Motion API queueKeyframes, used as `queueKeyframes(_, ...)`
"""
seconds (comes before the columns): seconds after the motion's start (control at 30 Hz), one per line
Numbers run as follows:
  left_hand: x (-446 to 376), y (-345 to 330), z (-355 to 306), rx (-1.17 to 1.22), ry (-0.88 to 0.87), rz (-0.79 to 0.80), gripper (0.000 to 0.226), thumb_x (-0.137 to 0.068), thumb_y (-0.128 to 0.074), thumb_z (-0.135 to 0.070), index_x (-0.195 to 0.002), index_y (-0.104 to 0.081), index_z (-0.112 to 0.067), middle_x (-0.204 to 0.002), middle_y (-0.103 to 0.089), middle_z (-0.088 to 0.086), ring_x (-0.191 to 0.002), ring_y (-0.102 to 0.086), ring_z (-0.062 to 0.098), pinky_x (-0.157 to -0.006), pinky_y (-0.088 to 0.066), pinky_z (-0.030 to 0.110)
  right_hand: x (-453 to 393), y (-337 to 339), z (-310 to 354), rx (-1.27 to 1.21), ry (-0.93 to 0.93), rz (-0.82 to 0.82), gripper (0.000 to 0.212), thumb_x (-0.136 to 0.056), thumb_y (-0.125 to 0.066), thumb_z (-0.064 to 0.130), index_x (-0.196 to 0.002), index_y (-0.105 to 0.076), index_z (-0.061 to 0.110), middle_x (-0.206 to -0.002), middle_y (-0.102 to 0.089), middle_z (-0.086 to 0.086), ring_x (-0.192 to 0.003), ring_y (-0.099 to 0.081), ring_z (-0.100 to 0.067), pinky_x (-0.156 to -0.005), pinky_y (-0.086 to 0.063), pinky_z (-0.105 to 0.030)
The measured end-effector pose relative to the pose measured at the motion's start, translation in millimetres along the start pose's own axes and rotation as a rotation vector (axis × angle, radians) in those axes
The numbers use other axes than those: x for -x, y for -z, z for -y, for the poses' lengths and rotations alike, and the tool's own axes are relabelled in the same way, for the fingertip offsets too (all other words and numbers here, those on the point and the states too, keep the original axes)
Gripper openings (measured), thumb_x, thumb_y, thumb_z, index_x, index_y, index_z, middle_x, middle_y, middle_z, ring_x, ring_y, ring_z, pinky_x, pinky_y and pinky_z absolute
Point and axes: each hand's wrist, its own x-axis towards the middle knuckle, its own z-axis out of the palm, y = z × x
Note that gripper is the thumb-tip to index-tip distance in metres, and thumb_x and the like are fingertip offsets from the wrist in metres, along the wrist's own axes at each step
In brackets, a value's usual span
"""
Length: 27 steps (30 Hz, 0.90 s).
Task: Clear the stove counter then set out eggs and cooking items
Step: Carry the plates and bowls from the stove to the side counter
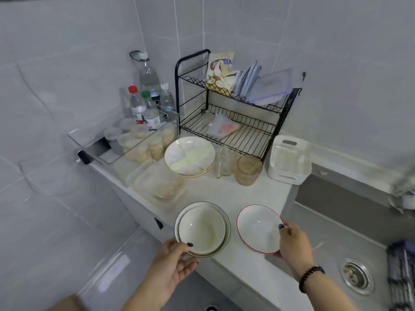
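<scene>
White bench [229, 194] carries: stacked plates [189, 157], a wire rack [235, 122], a white basket [289, 159], a glass jar [248, 170], plastic tubs [161, 182], bottles [146, 104]. My stacked bowls [202, 230] and red-rimmed plate [258, 228] overhang its near edge.

Blurred and cut off at the right edge
A smeared grey object [404, 191] above the sink [336, 221] is unidentifiable; a dark striped cloth [402, 274] runs out of view.

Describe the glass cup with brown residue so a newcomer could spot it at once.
Find the black two-tier wire dish rack in the corner of the counter. At its front foot, between a clear glass and a white plastic basket, stands the glass cup. It is the only vessel smeared brownish inside; the dishes nearby are white.
</scene>
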Motion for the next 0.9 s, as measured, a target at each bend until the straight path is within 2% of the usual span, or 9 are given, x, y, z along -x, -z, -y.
queueKeyframes(0.13, -39.8, -19.4, -26.4, 0.005, -0.005, 0.009, 0.021, -0.091, -0.057, -0.003, -0.112, -0.055, -0.007, -0.104, -0.068, 0.021, -0.079, -0.068, 0.031, -0.074, -0.058, 0.037, -46.9, -17.8, 14.3, 0.022, -0.008, -0.004, 0.038, -0.1, -0.033, 0.008, -0.126, -0.059, 0.017, -0.117, -0.057, -0.011, -0.103, -0.056, -0.035, -0.064, -0.06, -0.044)
queueKeyframes(0.27, -64.0, -30.4, -44.1, 0.025, 0.009, 0.008, 0.016, -0.092, -0.052, 0.001, -0.104, -0.056, -0.009, -0.1, -0.065, 0.017, -0.08, -0.062, 0.033, -0.081, -0.053, 0.041, -73.8, -33.4, 22.2, -0.024, -0.053, -0.022, 0.034, -0.1, -0.035, 0.008, -0.123, -0.058, 0.018, -0.105, -0.057, -0.006, -0.103, -0.056, -0.032, -0.063, -0.059, -0.041)
queueKeyframes(0.37, -77.9, -35.0, -53.5, -0.003, 0.008, 0.015, 0.015, -0.092, -0.052, 0.002, -0.103, -0.057, -0.008, -0.098, -0.066, 0.016, -0.083, -0.061, 0.032, -0.083, -0.052, 0.041, -87.5, -43.8, 25.5, -0.044, -0.092, -0.022, 0.035, -0.1, -0.034, 0.008, -0.121, -0.059, 0.02, -0.112, -0.056, -0.008, -0.103, -0.055, -0.032, -0.063, -0.059, -0.04)
queueKeyframes(0.47, -88.1, -36.8, -57.3, -0.045, 0.004, 0.016, 0.018, -0.091, -0.055, 0.001, -0.107, -0.059, -0.006, -0.099, -0.067, 0.018, -0.087, -0.063, 0.035, -0.092, -0.05, 0.045, -96.0, -50.6, 24.8, -0.055, -0.124, -0.036, 0.034, -0.099, -0.034, 0.007, -0.115, -0.058, 0.024, -0.112, -0.055, -0.007, -0.104, -0.054, -0.031, -0.062, -0.059, -0.04)
queueKeyframes(0.67, -104.9, -40.2, -58.8, -0.119, -0.001, 0.055, 0.022, -0.09, -0.056, 0.001, -0.111, -0.058, -0.004, -0.097, -0.071, 0.019, -0.087, -0.068, 0.033, -0.086, -0.055, 0.041, -105.8, -58.9, 16.9, -0.115, -0.196, -0.064, 0.038, -0.098, -0.033, 0.007, -0.123, -0.058, 0.022, -0.117, -0.053, -0.006, -0.108, -0.052, -0.033, -0.072, -0.059, -0.048)
queueKeyframes(0.8, -115.2, -42.3, -57.7, -0.124, -0.006, 0.056, 0.028, -0.084, -0.065, -0.003, -0.112, -0.059, -0.005, -0.101, -0.07, 0.021, -0.088, -0.069, 0.032, -0.077, -0.058, 0.036, -105.1, -63.1, 13.0, -0.166, -0.218, -0.097, 0.04, -0.097, -0.033, 0.007, -0.124, -0.058, 0.023, -0.119, -0.053, -0.005, -0.11, -0.052, -0.032, -0.077, -0.059, -0.05)
queueKeyframes(0.9, -120.1, -41.8, -58.4, -0.116, -0.002, 0.074, 0.025, -0.089, -0.059, 0.001, -0.113, -0.061, -0.007, -0.099, -0.071, 0.019, -0.088, -0.068, 0.031, -0.074, -0.057, 0.034, -101.9, -65.9, 13.6, -0.194, -0.208, -0.114, 0.04, -0.098, -0.033, 0.007, -0.125, -0.057, 0.023, -0.12, -0.052, -0.003, -0.111, -0.051, -0.032, -0.079, -0.058, -0.05)
